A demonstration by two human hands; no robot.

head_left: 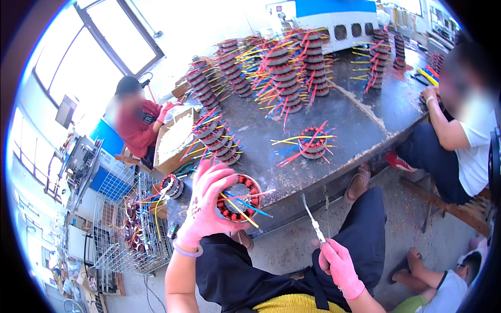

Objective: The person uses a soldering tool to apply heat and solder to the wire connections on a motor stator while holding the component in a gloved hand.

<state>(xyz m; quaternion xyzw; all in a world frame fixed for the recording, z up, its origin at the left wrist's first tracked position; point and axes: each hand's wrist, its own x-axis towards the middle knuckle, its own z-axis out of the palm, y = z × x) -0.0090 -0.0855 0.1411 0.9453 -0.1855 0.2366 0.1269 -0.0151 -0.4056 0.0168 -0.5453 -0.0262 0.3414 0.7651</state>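
Observation:
My left hand [206, 206], in a pink glove, is closed round a motor stator [253, 204] held up at the near edge of the table. The stator is a ring with red windings inside; blue, yellow and red wires stick out of it. Lower right, over my lap, my right hand [340, 265], also in a pink glove, grips a slim tool [316, 229] with a whitish shaft and a thin metal tip pointing up and away. Its exact kind I cannot make out. The tool and the stator are apart.
One stator [313, 143] lies on the dark table [360, 133], behind it several tall stator stacks [284, 78]. A leaning stack [216, 138] stands behind my left hand. Left are another stator [171, 187], a wire basket [130, 250] and a cardboard box [175, 141]. Co-workers sit left and right.

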